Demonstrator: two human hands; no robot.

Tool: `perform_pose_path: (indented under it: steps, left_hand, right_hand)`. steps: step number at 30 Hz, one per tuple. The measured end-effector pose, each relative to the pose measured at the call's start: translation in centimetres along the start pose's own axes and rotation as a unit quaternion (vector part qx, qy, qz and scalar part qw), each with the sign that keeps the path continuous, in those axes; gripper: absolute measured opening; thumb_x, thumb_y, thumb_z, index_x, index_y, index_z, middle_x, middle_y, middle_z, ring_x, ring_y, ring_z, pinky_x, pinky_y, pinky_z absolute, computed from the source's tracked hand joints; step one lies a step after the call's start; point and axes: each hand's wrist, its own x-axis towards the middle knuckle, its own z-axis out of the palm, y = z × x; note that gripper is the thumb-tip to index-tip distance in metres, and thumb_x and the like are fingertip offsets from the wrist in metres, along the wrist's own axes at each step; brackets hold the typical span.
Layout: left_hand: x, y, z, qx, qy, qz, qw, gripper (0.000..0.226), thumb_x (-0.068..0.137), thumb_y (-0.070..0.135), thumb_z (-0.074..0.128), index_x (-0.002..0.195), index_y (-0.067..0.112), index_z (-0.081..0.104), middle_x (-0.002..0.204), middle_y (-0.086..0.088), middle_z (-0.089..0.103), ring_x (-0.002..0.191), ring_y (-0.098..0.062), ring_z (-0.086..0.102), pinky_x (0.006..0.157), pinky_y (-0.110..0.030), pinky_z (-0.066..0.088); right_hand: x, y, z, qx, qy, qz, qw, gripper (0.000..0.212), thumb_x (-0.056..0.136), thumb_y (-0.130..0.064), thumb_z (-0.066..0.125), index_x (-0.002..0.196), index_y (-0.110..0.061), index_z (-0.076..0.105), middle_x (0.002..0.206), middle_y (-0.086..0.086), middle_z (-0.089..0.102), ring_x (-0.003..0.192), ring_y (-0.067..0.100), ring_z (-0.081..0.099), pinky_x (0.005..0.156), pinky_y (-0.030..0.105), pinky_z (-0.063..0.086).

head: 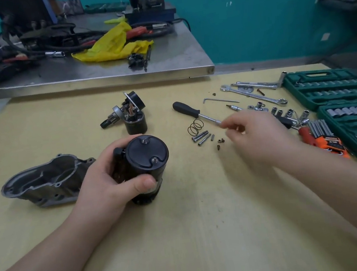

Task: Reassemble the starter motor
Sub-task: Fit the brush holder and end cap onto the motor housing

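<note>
**Motor body held upright, right hand over the small parts**

The black motor body (146,161) stands upright on the desk (195,233), a little left of centre, its round end cap facing up. The left hand (109,179) has its grip clamped round it, thumb across the near side. At 9 o'clock lies the grey metal housing (45,181); at 12 o'clock, the solenoid and gear assembly (129,114). At 3 o'clock the right hand (259,135) is blurred; whether its grip holds anything cannot be told. Just beside its fingertips lie bolts (201,137), springs (195,127) and a black-handled driver (195,113). Further out at 3 o'clock is a green socket case (332,88). No writing is legible.
</note>
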Motion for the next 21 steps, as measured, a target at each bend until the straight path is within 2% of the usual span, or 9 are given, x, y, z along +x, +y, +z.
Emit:
perform_pose_path:
  steps: [2,4,7,12,17,21]
  left_hand:
    - [0.0,0.2,0.6,0.009,-0.017,-0.004,1.000,0.082,0.051,0.058,0.102,0.127,0.048,0.073,0.130,0.009,0.077,0.123,-0.009,0.072,0.098,-0.017,0.054]
    - [0.1,0.4,1.6,0.022,-0.028,-0.004,0.999,0.079,0.051,0.044,0.101,0.125,0.049,0.073,0.127,0.012,0.079,0.121,-0.007,0.073,0.096,-0.014,0.053]
    - [0.1,0.8,2.8,0.036,-0.042,0.007,0.998,0.072,0.054,0.040,0.099,0.120,0.053,0.074,0.123,0.012,0.079,0.117,-0.005,0.074,0.094,-0.011,0.052]
    - [0.0,1.1,2.6,0.044,-0.038,0.003,0.998,0.071,0.054,0.043,0.099,0.118,0.058,0.072,0.123,0.013,0.079,0.116,-0.006,0.074,0.094,-0.012,0.053]
    - [0.1,1.0,2.6,0.043,-0.043,-0.001,0.998,0.071,0.056,0.048,0.100,0.120,0.058,0.070,0.127,0.010,0.077,0.120,-0.012,0.073,0.101,-0.020,0.054]
    - [0.0,1.0,2.5,0.043,-0.045,0.001,0.998,0.074,0.054,0.067,0.100,0.121,0.059,0.068,0.127,0.011,0.076,0.120,-0.014,0.073,0.101,-0.020,0.054]
  right_hand:
    - [0.9,1.7,-0.1,-0.075,-0.048,-0.013,0.996,0.025,0.102,-0.029,0.064,0.124,-0.036,0.074,0.104,-0.022,0.062,0.105,0.010,0.061,0.094,0.040,0.055]
    - [1.2,2.3,0.4,-0.089,-0.080,-0.035,0.992,0.027,0.102,-0.034,0.064,0.128,-0.038,0.072,0.109,-0.020,0.061,0.107,0.010,0.059,0.094,0.042,0.055]
    - [1.4,2.2,1.1,-0.114,-0.080,-0.066,0.988,0.028,0.102,-0.042,0.062,0.129,-0.042,0.069,0.108,-0.020,0.059,0.105,0.007,0.053,0.089,0.040,0.055]
    - [1.9,1.8,1.7,-0.125,-0.077,-0.086,0.985,0.017,0.102,-0.046,0.063,0.115,-0.048,0.072,0.105,-0.019,0.058,0.106,0.009,0.054,0.079,0.034,0.050]
    - [2.4,1.3,1.8,-0.123,-0.079,-0.078,0.986,0.013,0.101,-0.042,0.064,0.109,-0.042,0.074,0.105,-0.017,0.059,0.106,0.013,0.055,0.087,0.042,0.055]
    - [2.9,1.4,1.7,-0.126,-0.076,-0.082,0.986,0.014,0.100,-0.040,0.065,0.108,-0.036,0.077,0.106,-0.015,0.059,0.107,0.015,0.058,0.090,0.040,0.055]
